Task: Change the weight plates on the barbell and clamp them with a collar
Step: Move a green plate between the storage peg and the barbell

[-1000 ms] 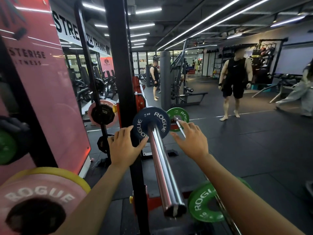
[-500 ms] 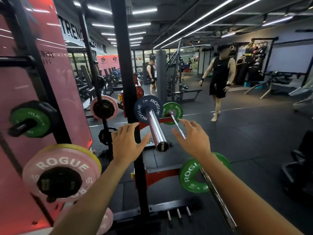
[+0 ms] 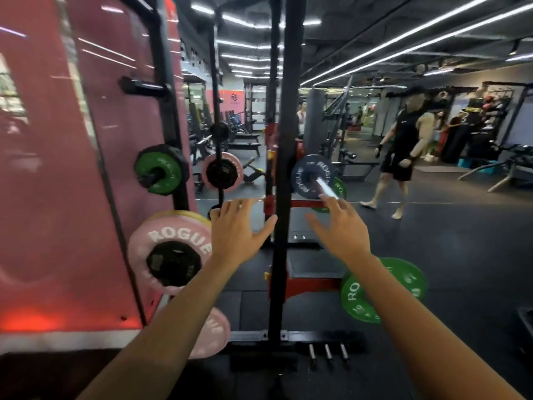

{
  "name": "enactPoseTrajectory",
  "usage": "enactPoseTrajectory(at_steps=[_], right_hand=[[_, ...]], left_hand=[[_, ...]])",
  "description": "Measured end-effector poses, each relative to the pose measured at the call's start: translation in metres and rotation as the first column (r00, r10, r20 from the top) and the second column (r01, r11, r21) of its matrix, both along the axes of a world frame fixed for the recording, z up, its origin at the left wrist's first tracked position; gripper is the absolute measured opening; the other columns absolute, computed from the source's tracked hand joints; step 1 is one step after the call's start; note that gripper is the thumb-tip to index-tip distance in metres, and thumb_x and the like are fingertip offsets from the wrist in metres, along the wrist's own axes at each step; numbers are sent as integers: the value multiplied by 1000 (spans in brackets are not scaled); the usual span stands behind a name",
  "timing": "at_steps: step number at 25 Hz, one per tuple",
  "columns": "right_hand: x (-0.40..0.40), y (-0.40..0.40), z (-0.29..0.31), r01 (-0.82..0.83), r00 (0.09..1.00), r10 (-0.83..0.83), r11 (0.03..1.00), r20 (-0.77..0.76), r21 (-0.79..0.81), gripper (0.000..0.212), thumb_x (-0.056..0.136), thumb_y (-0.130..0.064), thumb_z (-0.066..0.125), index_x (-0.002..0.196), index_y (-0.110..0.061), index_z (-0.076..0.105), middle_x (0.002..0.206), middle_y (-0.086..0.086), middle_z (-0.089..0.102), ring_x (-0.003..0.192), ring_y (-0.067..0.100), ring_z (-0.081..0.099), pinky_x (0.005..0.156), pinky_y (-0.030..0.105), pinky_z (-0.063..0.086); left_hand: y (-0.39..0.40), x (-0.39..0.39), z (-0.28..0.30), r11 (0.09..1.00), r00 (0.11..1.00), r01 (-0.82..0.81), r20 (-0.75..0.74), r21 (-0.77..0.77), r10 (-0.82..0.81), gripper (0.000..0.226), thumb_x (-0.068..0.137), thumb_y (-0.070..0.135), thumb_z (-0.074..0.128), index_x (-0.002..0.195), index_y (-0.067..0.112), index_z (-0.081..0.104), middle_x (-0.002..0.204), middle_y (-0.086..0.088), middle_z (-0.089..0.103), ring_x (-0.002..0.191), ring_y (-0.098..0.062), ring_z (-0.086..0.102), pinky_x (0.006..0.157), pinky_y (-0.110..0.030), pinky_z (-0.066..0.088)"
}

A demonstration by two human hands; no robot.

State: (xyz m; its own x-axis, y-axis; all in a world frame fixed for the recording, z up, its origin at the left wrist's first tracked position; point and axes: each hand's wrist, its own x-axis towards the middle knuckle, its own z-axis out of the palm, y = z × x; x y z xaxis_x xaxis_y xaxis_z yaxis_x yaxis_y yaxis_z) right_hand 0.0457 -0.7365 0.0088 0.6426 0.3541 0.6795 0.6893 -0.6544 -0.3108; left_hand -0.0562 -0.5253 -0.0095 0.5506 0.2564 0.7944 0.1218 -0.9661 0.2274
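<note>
Pink plates (image 3: 170, 255) hang on rack pegs just left of the left hand (image 3: 236, 235), with a green plate (image 3: 158, 168) on a peg above them. Both bare hands reach forward with fingers (image 3: 230, 209) spread wide, holding nothing. A black rack post (image 3: 284, 168) stands between the two hands. Beyond the right hand (image 3: 341, 229), just past its fingertips, the barbell (image 3: 326, 189) sleeve carries a blue plate (image 3: 313, 176); the picture is too blurred to tell whether they touch the sleeve. Below the right forearm, a second green plate (image 3: 366, 293) sits low by the floor. A person in black (image 3: 399, 157) walks farther right.
</note>
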Motion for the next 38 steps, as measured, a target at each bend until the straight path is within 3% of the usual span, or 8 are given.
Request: enactPoseTrajectory(at_steps=[8, 13, 23, 27, 34, 38], right_hand=[[-165, 211, -4, -351, 936, 351, 936, 3, -18, 60, 91, -57, 52, 134, -16, 49, 125, 11, 57, 114, 36, 53, 80, 43, 49], [-205, 273, 2, -420, 906, 421, 907, 43, -22, 57, 89, -55, 56, 131, -17, 50, 118, 13, 59, 107, 36, 57, 77, 43, 50], [-122, 349, -1, -343, 939, 342, 939, 32, 24, 56, 90, -59, 50, 134, -23, 46, 125, 6, 57, 112, 29, 56, 75, 38, 50], [-67, 395, 2, -322, 947, 322, 947, 16, 0, 57, 91, -60, 47, 135, -24, 44, 124, 5, 56, 110, 27, 57, 71, 37, 50], [10, 475, -3, -264, 964, 264, 964, -2, -17, 57, 92, -59, 48, 136, -23, 42, 123, 6, 58, 107, 28, 58, 70, 36, 49], [47, 511, -10, -198, 980, 198, 980, 4, -11, 54, 93, -59, 46, 135, -25, 42, 122, 6, 59, 104, 28, 60, 68, 32, 44]], left_hand=[[161, -230, 1, 919, 919, -393, 26, -27, 394, 60, 83, 65, 48, 118, 20, 66, 112, -7, 65, 103, -34, 58, 85, -42, 42], [210, -279, 3, 872, 875, -485, -40, -64, 483, 67, 84, 72, 37, 124, 23, 60, 117, -4, 62, 108, -29, 54, 88, -41, 37], [288, -184, -15, 922, 923, -385, -26, -35, 384, 58, 87, 68, 49, 123, 24, 59, 113, -3, 60, 102, -27, 53, 84, -39, 35], [339, -131, -9, 925, 926, -376, 15, -52, 377, 65, 85, 71, 42, 123, 21, 60, 111, -3, 61, 101, -27, 54, 82, -37, 32], [427, -62, -27, 921, 926, -377, -28, -102, 376, 57, 88, 59, 51, 129, 20, 54, 116, -3, 61, 106, -29, 54, 86, -42, 37], [481, -14, -24, 946, 955, -297, -44, -131, 293, 54, 90, 57, 47, 132, 23, 53, 122, -1, 60, 111, -27, 53, 90, -44, 36]])
